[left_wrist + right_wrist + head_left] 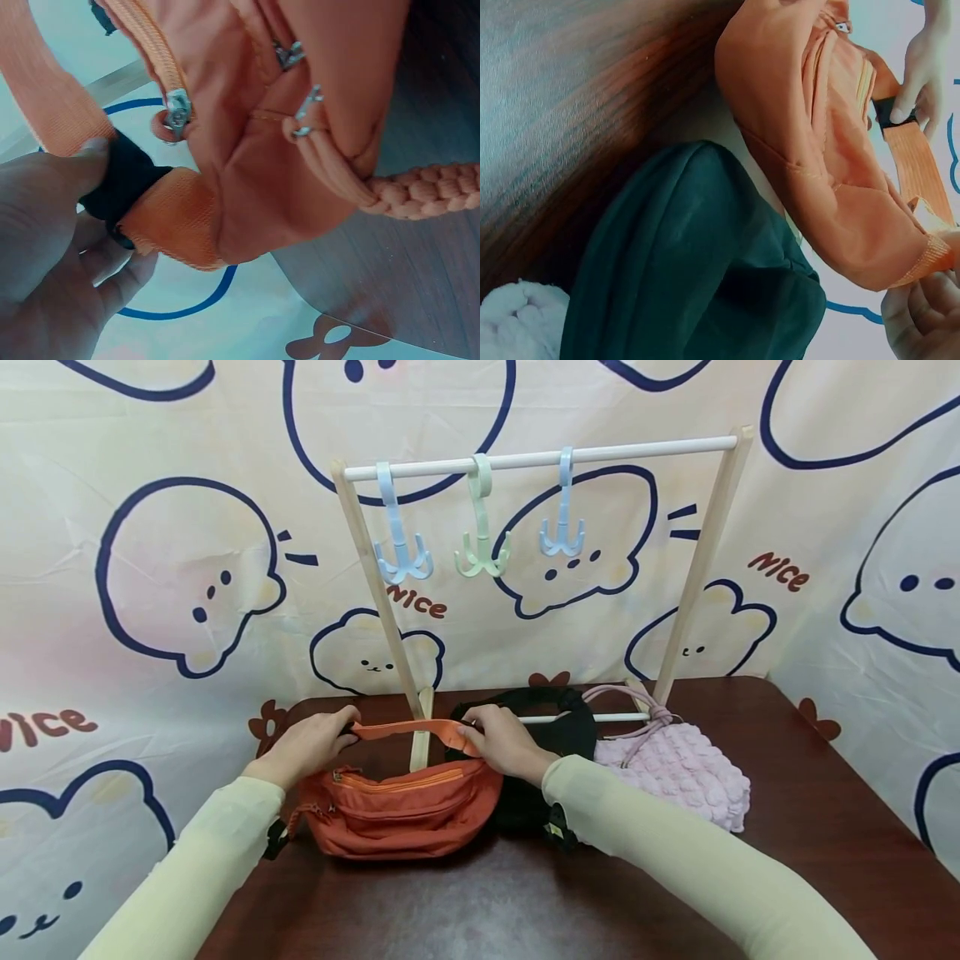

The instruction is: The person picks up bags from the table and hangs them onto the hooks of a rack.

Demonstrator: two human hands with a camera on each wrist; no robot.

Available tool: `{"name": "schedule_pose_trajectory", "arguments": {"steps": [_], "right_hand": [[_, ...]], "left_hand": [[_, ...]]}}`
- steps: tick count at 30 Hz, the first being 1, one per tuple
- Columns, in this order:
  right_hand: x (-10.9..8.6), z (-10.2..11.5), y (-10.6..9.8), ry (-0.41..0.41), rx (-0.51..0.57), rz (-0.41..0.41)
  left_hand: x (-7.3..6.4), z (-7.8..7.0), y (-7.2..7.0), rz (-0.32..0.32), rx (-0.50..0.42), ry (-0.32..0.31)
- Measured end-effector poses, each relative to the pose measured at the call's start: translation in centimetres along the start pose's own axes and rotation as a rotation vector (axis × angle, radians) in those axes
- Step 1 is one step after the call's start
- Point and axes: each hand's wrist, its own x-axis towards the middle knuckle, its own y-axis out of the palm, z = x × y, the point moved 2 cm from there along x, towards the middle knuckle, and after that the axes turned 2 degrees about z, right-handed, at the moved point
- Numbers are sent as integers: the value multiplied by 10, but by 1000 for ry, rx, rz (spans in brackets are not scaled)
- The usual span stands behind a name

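Observation:
An orange waist bag (397,818) with zips hangs low over the front left of the brown table. My left hand (318,743) pinches the black buckle (127,176) at one end of its orange strap (405,727). At the strap's other end, my right hand (506,739) grips the webbing beside the bag's corner, so the strap runs between both hands. From the bag's left end dangles a braided orange cord (427,191). A black bag (558,735) lies right behind my right hand, partly hidden by it.
A pink quilted bag (682,772) sits on the table (810,860) at the right. Behind stands a wooden rack with a white rail (637,447). On the rail hang a blue hook (402,556), a green hook (482,556) and another blue hook (562,535).

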Motion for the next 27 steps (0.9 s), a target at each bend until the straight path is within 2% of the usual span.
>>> {"name": "schedule_pose_trajectory", "arguments": {"steps": [5,11,14,21,27], "right_hand": [[-2,1,0,7,16,6],[-6,1,-1,29,34,17],[-7,-1,-2,36,30,26],[-13,-4,-6,20,32,35],[-16,-5,-9,-3,66,50]], "left_hand": [[-1,1,0,33,-67,-3],[-4,9,-2,116,-248,-54],[-5,13,-3,127,-309,-55],[-6,15,-7,99,-330,-41],[-6,13,-9,116,-336,-26]]}}
